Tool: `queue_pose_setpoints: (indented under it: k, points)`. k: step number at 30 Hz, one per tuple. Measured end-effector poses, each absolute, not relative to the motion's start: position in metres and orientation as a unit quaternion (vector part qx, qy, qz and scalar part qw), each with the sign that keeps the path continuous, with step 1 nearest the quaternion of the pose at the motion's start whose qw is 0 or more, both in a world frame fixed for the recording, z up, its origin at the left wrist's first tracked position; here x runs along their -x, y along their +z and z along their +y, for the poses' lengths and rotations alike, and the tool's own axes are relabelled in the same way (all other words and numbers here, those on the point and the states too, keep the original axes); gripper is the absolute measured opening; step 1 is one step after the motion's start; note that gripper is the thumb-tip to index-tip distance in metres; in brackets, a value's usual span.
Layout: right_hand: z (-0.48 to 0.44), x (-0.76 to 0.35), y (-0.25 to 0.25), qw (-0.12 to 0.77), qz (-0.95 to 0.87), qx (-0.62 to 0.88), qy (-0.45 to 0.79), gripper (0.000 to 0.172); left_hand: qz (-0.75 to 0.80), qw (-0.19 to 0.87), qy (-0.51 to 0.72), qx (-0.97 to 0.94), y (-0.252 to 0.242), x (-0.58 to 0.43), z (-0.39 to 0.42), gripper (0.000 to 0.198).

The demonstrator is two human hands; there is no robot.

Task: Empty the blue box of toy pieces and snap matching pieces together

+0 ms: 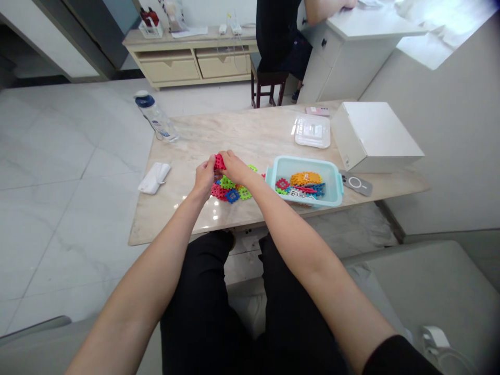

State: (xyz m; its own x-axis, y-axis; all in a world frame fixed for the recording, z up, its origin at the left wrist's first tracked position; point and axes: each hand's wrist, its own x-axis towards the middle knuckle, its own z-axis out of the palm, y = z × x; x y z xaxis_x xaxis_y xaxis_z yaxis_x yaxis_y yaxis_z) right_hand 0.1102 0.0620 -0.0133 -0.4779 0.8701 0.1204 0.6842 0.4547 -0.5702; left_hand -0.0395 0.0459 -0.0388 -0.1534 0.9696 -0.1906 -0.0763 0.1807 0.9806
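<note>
Between my two hands is a red interlocking plastic tile, lifted over a small pile. My left hand grips it from the left, fingers closed at its edge. From the right, my right hand pinches the same piece, and its back hides some of the pile. Below lie loose tiles: a blue tile, a green tile, and several red ones. A light-blue plastic bin to the right holds more tiles, with a stack of orange tiles among them.
On the marble-look table are a tissue pack, a water bottle, a clear plastic container, a white box and a grey phone. Beyond it, a person in black sits on a stool.
</note>
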Motion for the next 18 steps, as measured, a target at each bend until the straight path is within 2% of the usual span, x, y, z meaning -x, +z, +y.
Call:
queue_pose_setpoints:
  k: [6, 11, 18]
  points:
    - [0.067, -0.108, -0.036, 0.185, -0.811, 0.509, 0.222, 0.053, 0.610, 0.482, 0.488, -0.397, -0.050, 0.043, 0.047, 0.042]
    - [0.067, -0.110, -0.038, 0.156, -0.806, 0.526, 0.221, 0.038, 0.651, 0.431, 0.465, -0.417, -0.058, 0.046, 0.046, 0.033]
    - [0.053, -0.103, -0.035, 0.063, -0.807, 0.560, 0.178, 0.043, 0.703, 0.370, 0.368, -0.483, -0.072, 0.058, 0.039, 0.022]
